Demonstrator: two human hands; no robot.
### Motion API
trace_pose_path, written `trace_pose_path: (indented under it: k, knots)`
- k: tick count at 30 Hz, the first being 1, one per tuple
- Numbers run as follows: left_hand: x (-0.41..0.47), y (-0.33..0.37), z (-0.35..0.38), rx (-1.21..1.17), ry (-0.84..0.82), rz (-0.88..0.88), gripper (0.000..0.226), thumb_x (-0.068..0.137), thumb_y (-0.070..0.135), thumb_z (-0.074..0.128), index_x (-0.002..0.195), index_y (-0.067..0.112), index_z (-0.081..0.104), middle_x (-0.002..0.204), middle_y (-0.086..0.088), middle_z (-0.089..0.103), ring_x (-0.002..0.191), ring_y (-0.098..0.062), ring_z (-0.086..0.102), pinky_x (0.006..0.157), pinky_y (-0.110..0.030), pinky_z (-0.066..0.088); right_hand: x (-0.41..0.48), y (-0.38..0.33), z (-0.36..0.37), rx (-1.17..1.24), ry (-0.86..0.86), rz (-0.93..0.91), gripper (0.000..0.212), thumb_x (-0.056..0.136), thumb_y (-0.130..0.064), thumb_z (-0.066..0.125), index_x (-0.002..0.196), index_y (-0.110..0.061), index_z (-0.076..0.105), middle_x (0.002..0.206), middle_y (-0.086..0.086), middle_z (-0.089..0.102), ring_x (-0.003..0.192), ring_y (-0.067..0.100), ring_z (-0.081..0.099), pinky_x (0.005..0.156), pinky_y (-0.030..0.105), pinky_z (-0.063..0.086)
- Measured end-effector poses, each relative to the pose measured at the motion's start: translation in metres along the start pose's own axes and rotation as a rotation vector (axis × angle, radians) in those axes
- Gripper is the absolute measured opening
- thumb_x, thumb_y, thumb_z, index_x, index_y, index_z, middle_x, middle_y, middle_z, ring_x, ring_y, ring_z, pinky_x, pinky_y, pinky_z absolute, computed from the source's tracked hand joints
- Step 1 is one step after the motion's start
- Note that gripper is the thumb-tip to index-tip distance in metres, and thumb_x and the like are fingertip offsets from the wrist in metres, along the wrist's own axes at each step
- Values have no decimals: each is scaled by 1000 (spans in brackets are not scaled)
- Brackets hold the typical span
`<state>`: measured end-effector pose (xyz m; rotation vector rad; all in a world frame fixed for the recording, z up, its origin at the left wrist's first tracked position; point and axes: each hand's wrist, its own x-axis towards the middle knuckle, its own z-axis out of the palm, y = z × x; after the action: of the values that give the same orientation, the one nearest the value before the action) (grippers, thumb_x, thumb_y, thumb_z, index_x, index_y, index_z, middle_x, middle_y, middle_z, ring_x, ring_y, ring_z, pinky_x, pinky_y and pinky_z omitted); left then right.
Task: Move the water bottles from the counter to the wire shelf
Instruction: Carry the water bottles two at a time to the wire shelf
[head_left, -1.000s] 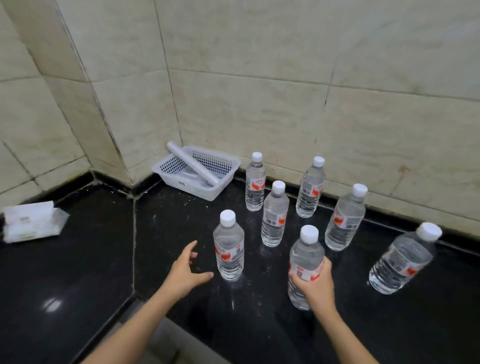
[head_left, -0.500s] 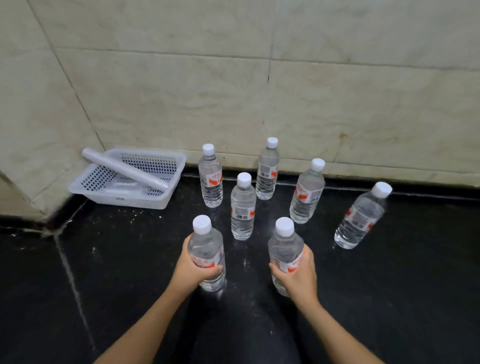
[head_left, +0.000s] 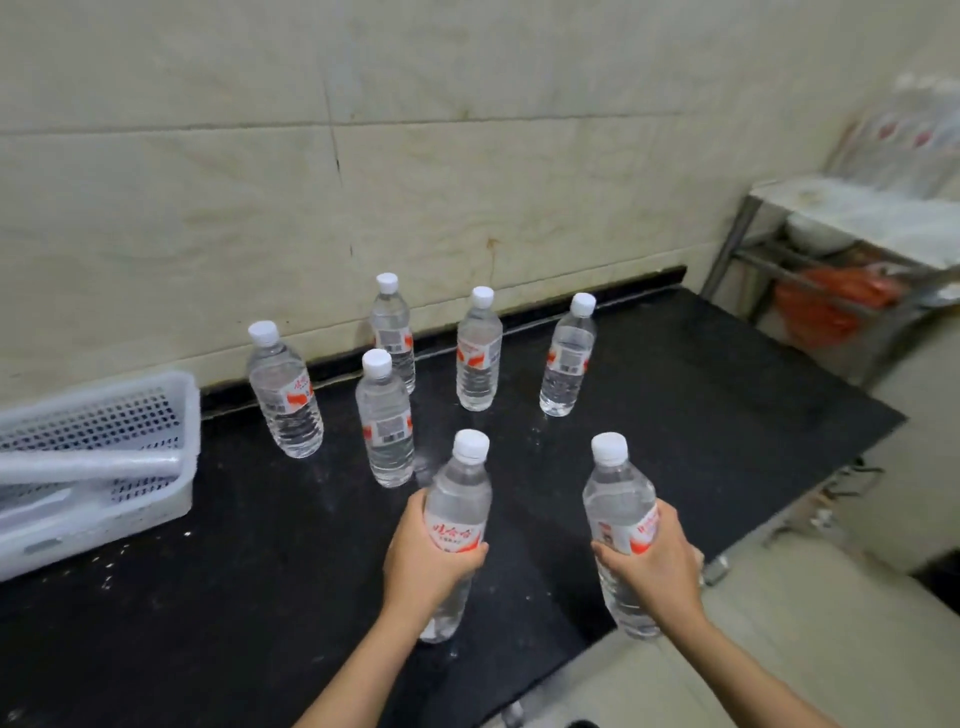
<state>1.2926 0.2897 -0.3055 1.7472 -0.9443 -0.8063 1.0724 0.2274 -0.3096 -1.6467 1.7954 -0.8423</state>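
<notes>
My left hand (head_left: 423, 564) grips a clear water bottle (head_left: 460, 493) with a white cap and a red-and-white label, held upright above the black counter (head_left: 249, 587). My right hand (head_left: 657, 564) grips a second such bottle (head_left: 618, 499) over the counter's right front edge. Several more bottles stand upright farther back, among them one at the left (head_left: 284, 392), one in the middle (head_left: 385, 421) and one at the right (head_left: 567, 358). The metal shelf (head_left: 852, 208) stands blurred at the far right, beyond the counter's end.
A white perforated plastic basket (head_left: 104, 410) with a white roll (head_left: 88, 465) in it sits at the counter's left. A tiled wall (head_left: 363, 182) backs the counter. An orange bag (head_left: 826, 306) lies under the shelf. Pale floor (head_left: 810, 613) shows at the right.
My left hand closed on a bottle, and both hands lifted their bottles off the counter. The view swung right, bringing the shelf into sight.
</notes>
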Motion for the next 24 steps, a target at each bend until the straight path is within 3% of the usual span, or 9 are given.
trace_pose_path:
  k: [3, 8, 14, 18, 24]
  knots:
    - [4, 24, 30, -10, -130, 76, 64, 55, 14, 82, 100, 33, 41, 95, 3, 59, 90, -20, 58, 80, -29, 45, 2, 10, -38, 15, 128, 36, 54, 57, -23, 83, 94, -27, 44, 86, -4, 58, 83, 20, 57, 91, 41, 43]
    - [8, 64, 100, 17, -323, 184, 69, 43, 35, 76, 102, 36, 41, 100, 5, 62, 93, -19, 60, 84, -33, 48, 12, 40, -105, 109, 292, 123, 57, 59, -19, 83, 98, -27, 42, 92, 0, 57, 83, 21, 54, 82, 35, 44]
    - [2, 120, 220, -17, -471, 256, 65, 59, 12, 82, 105, 32, 41, 90, 19, 55, 91, -17, 57, 80, -27, 41, 34, 98, -189, 214, 433, 169, 57, 59, -14, 82, 94, -32, 42, 89, -3, 58, 82, 21, 57, 72, 29, 40]
    - [-11, 147, 301, -71, -528, 263, 65, 58, 10, 82, 106, 29, 44, 91, 11, 60, 92, -21, 59, 79, -29, 43, 53, 133, -238, 233, 503, 190, 58, 56, -18, 83, 84, -44, 39, 90, -6, 60, 83, 20, 59, 74, 33, 45]
    - [-23, 198, 405, -166, -597, 270, 63, 30, 44, 70, 88, 45, 46, 89, 14, 63, 83, -11, 62, 75, -29, 45, 88, 176, -319, 197, 582, 193, 62, 55, -20, 83, 94, -40, 39, 97, -4, 60, 92, 21, 60, 78, 32, 46]
